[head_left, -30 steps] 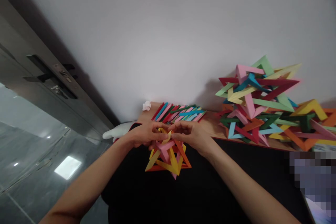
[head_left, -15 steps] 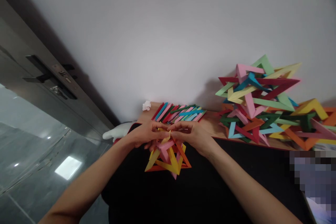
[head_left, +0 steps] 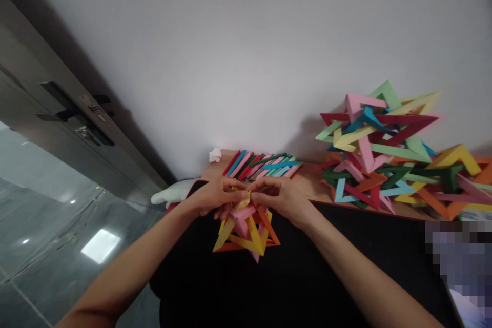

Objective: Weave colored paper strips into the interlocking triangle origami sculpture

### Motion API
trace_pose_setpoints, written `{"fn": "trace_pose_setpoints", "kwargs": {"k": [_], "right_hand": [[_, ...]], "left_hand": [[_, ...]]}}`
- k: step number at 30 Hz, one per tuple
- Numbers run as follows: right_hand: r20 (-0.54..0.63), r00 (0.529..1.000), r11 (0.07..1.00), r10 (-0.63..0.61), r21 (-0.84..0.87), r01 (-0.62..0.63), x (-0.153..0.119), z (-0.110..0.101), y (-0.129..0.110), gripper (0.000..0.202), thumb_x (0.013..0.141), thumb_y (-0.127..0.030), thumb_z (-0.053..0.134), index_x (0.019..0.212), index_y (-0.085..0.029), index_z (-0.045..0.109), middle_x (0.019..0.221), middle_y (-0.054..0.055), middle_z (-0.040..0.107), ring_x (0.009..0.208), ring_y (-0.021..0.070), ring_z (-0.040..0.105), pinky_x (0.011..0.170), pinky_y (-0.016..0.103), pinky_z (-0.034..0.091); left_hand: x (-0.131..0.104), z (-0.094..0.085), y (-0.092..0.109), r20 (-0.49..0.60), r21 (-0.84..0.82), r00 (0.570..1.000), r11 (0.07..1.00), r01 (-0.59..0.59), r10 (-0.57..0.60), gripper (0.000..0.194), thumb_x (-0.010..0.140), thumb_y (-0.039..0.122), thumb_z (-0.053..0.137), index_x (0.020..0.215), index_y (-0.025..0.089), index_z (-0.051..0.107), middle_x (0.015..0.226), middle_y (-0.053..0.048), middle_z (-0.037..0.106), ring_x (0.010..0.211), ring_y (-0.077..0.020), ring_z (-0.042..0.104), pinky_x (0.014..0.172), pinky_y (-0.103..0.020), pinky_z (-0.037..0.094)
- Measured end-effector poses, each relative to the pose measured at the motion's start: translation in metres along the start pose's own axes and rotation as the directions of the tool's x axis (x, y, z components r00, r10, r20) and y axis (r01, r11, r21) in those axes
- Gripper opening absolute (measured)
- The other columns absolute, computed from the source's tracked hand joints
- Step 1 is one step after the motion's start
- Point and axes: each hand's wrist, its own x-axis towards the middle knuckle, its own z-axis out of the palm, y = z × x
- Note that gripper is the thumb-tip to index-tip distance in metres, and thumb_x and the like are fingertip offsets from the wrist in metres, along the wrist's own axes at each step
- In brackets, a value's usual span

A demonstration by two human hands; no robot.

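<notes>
Both hands hold a folded-paper star [head_left: 249, 238] of yellow, orange and pink strips in front of my dark clothing. My left hand [head_left: 219, 197] pinches its upper part from the left, thumb and forefinger pressed together. From the right, my right hand [head_left: 277, 197] pinches a pale yellow strip [head_left: 243, 203] at the top of the star. The fingertips of the two hands nearly meet there, and they hide the exact join. Behind the hands, a row of folded paper strips [head_left: 261, 165] in several colours lies on the wooden shelf [head_left: 313, 182].
Finished paper stars [head_left: 378, 128] are stacked on the shelf at the right against the wall. A crumpled white paper [head_left: 215, 155] lies at the shelf's left end, near a white rounded object [head_left: 175, 192]. A door with a handle [head_left: 67, 113] stands at the left.
Almost nothing differs. The view has shifted very slightly, and both hands keep the same pinch on the paper star.
</notes>
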Motion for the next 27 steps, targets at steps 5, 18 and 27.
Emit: {"fn": "trace_pose_setpoints", "kwargs": {"k": [5, 18, 27], "right_hand": [[0.012, 1.000, 1.000, 0.022, 0.019, -0.022, 0.0007, -0.0007, 0.0025, 0.011, 0.067, -0.027, 0.070, 0.076, -0.021, 0.067, 0.068, -0.001, 0.065, 0.059, 0.0127, 0.059, 0.055, 0.026, 0.050], [0.008, 1.000, 1.000, 0.013, 0.003, -0.013, 0.0029, -0.0010, 0.0039, 0.016, 0.068, -0.032, 0.070, 0.077, -0.020, 0.065, 0.071, 0.000, 0.066, 0.063, 0.0140, 0.061, 0.059, 0.028, 0.049], [0.019, 1.000, 0.999, 0.003, 0.043, -0.004, 0.0039, -0.0025, 0.0077, 0.018, 0.067, -0.031, 0.072, 0.080, -0.020, 0.068, 0.074, 0.000, 0.069, 0.068, 0.0149, 0.063, 0.066, 0.030, 0.052]], "left_hand": [[0.0014, 0.0005, 0.0017, 0.017, -0.026, 1.000, 1.000, 0.008, -0.008, 0.039, 0.080, 0.041, 0.068, 0.108, 0.014, 0.061, 0.044, 0.009, 0.054, 0.026, -0.0045, 0.047, 0.026, -0.011, 0.032], [0.0005, 0.0022, 0.0028, -0.026, 0.007, 1.000, 1.000, 0.004, -0.003, 0.038, 0.080, 0.042, 0.068, 0.104, 0.014, 0.063, 0.049, 0.007, 0.056, 0.030, -0.0053, 0.050, 0.027, -0.013, 0.032], [-0.0053, 0.0060, 0.0069, -0.078, 0.118, 0.996, 0.992, -0.034, 0.044, 0.035, 0.085, 0.039, 0.062, 0.108, 0.013, 0.060, 0.050, 0.007, 0.057, 0.029, -0.0057, 0.050, 0.026, -0.013, 0.034]]}}
